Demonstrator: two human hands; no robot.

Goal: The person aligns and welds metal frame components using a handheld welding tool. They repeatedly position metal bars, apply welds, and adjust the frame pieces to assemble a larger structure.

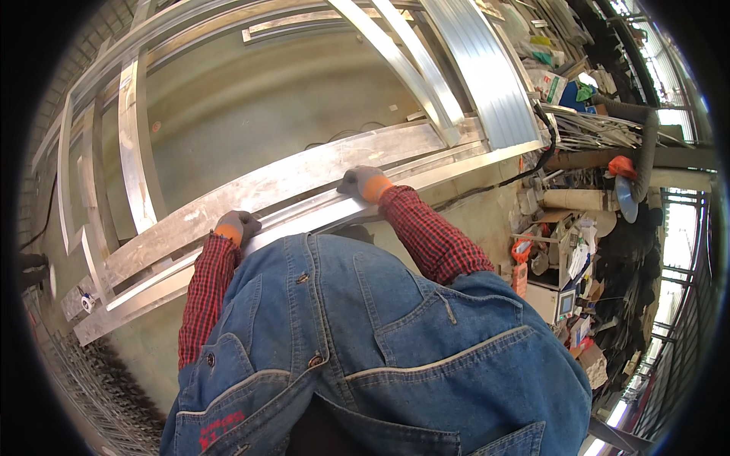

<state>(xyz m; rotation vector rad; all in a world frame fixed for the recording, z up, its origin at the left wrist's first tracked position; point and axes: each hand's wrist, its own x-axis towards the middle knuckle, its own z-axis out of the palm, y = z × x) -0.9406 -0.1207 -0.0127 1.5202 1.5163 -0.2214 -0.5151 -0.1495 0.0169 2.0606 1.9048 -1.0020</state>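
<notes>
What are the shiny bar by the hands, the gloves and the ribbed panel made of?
Shiny bar: probably metal, maybe aluminium, smooth and silvery with bright glints. Gloves: seemingly orange fabric, fingers matte grey, perhaps rubber-coated. Ribbed panel: likely sheet metal, by its silvery shine and ridges.

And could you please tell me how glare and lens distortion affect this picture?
Head view: glare brightens the ribbed metal panel and front metal bar; head view, right side: the bright openings look washed out; head view, overall: the wide metal strip bows with the fisheye, and the corners are black.

Silvery metal strip [308, 218], red-and-black checked sleeves [437, 239]
</notes>
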